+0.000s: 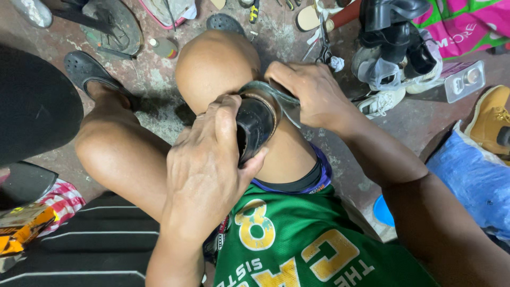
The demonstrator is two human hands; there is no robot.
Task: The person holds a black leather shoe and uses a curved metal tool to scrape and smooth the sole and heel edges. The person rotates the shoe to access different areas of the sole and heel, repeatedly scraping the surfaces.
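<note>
A black shoe [255,123] with a brown inner rim rests against my bare knee [215,64], its opening facing me. My left hand [207,165] grips the shoe from the near side, thumb along its edge. My right hand [308,93] is closed on a grey sole strip [265,87] that curves over the shoe's top edge, pinching it at the far right side. I sit on the ground with both knees bent, wearing green shorts [297,239].
Scissors [324,45], several shoes [393,58], a clear plastic box [465,79] and a tan boot [491,119] lie on the stained concrete floor beyond my knee. A black sandal [87,69] is on my left foot. A blue bag [473,180] sits at right.
</note>
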